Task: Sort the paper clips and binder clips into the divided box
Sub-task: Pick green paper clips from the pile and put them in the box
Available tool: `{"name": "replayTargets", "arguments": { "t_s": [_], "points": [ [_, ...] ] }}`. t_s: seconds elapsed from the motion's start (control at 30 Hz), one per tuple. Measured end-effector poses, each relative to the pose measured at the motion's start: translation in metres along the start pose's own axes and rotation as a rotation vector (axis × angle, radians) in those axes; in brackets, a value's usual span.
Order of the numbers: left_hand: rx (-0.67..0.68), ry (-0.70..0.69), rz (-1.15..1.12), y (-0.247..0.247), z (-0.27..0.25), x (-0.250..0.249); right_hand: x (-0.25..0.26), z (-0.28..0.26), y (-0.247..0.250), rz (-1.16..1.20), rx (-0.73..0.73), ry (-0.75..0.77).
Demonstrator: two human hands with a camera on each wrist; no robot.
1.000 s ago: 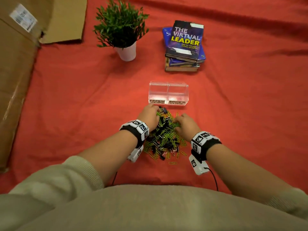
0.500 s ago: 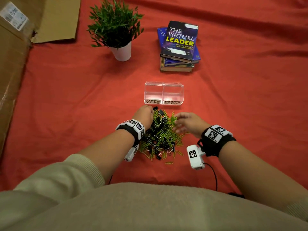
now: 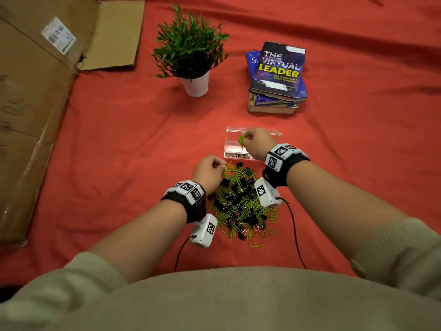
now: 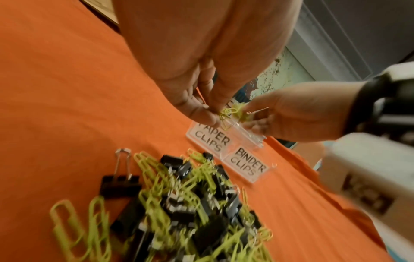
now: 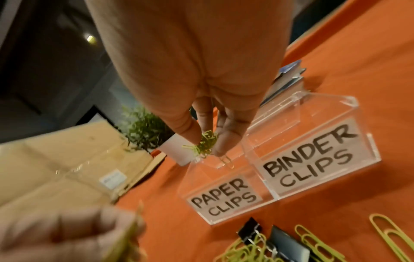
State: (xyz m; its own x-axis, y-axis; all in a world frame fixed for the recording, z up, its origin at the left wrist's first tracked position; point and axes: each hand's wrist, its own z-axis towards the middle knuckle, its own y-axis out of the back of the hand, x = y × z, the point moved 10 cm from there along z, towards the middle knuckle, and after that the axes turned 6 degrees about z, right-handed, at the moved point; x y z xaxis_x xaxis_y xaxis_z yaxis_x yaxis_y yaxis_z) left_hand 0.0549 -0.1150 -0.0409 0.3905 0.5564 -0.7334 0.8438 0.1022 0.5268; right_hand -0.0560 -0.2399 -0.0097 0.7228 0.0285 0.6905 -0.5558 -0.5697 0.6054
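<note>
A clear divided box (image 3: 236,155) stands on the red cloth, labelled PAPER CLIPS (image 5: 224,200) on its left half and BINDER CLIPS (image 5: 313,156) on its right. My right hand (image 3: 245,138) pinches a bunch of green paper clips (image 5: 205,143) just above the left compartment. Nearer me lies a mixed pile (image 3: 241,201) of green paper clips and black binder clips. My left hand (image 3: 220,167) is at the pile's far left corner and pinches a few green paper clips (image 4: 226,113). The binder-clip half looks empty.
A potted plant (image 3: 191,51) in a white pot stands behind the box to the left. A stack of books (image 3: 276,77) is behind it to the right. A large cardboard box (image 3: 31,115) lines the left side.
My right hand has left the pile and gone forward over the box with green paper clips in its fingers. My left hand stayed at the pile's far left corner.
</note>
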Motion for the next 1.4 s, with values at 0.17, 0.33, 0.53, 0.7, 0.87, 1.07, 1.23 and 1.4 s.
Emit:
{"name": "replayTargets", "arguments": {
  "t_s": [0.17, 0.33, 0.53, 0.7, 0.87, 1.07, 1.23, 1.4],
  "points": [
    [-0.033, -0.055, 0.068, 0.016, 0.022, -0.026, 0.002, -0.007, -0.001, -0.045, -0.048, 0.034],
    [-0.047, -0.102, 0.203, 0.011, 0.054, -0.054, -0.029, -0.041, -0.004, 0.029, -0.03, 0.051],
    [-0.021, -0.196, 0.335, -0.007, 0.056, -0.078, -0.066, -0.076, -0.051, -0.291, 0.176, 0.12],
    [0.001, -0.246, 0.37, -0.024, 0.026, -0.057, -0.079, -0.084, -0.055, -0.303, 0.171, 0.115],
    [0.094, -0.219, 0.481, -0.048, 0.014, -0.017, -0.085, -0.087, -0.043, -0.297, 0.187, 0.077],
    [0.101, -0.247, 0.552, -0.055, 0.016, -0.014, -0.079, -0.062, -0.023, -0.213, -0.012, 0.068],
    [0.146, -0.259, 0.629, -0.064, 0.016, -0.008, -0.1, -0.059, -0.026, -0.208, -0.006, -0.067],
    [0.13, -0.327, 0.671, -0.068, 0.016, -0.01, -0.099, -0.068, -0.042, -0.189, 0.11, -0.026]
  ]
}}
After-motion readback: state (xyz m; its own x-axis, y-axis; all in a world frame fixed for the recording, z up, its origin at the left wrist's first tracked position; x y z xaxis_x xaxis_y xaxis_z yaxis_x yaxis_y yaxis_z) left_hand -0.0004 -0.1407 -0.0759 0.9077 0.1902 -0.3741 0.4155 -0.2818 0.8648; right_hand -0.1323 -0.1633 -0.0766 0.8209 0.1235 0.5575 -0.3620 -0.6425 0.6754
